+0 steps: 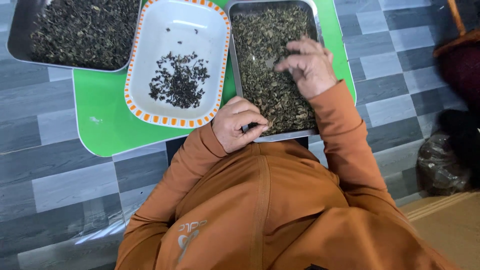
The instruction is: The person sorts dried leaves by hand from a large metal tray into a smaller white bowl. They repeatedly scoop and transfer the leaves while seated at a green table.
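Right hand (309, 65) spreads released fingers over dried leaves (270, 80) in right steel tray (231, 50). Left hand (239, 124) pinches few leaves at near rim. Best: rake thin, pick lightly, drop into white dish (200, 25).

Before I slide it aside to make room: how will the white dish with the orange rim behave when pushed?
The dish probably slides easily on the smooth green table. Nearly empty, it is likely light. Its loose dark leaves may shift.
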